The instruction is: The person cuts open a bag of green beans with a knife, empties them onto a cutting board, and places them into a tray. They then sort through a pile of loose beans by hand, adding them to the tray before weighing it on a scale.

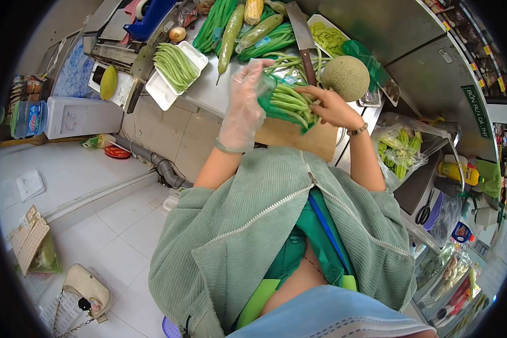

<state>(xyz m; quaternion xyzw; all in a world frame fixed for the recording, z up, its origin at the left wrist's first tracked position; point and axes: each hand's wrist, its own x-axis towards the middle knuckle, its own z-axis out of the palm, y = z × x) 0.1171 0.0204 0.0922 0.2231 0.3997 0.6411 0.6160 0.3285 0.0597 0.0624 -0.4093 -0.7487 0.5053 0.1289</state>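
Note:
My left hand (247,101), in a clear plastic glove, is closed at the left end of a bundle of green beans (289,104) with green netting around it. My bare right hand (333,107), with a bracelet at the wrist, has its fingers on the right end of the same bundle. Just right of it sits a round netted melon (346,78). Behind the bundle a cleaver (301,28) lies with its brown handle toward me, over loose beans. At the left, more green beans (176,66) rest on a white foam tray (161,96).
Long gourds (229,42), corn (254,11) and a tray of cut green vegetable (327,38) lie at the back. A scale (128,90) holding a yellow-green fruit (109,83) stands left. Bagged greens (400,152) and black scissors (425,213) are at the right.

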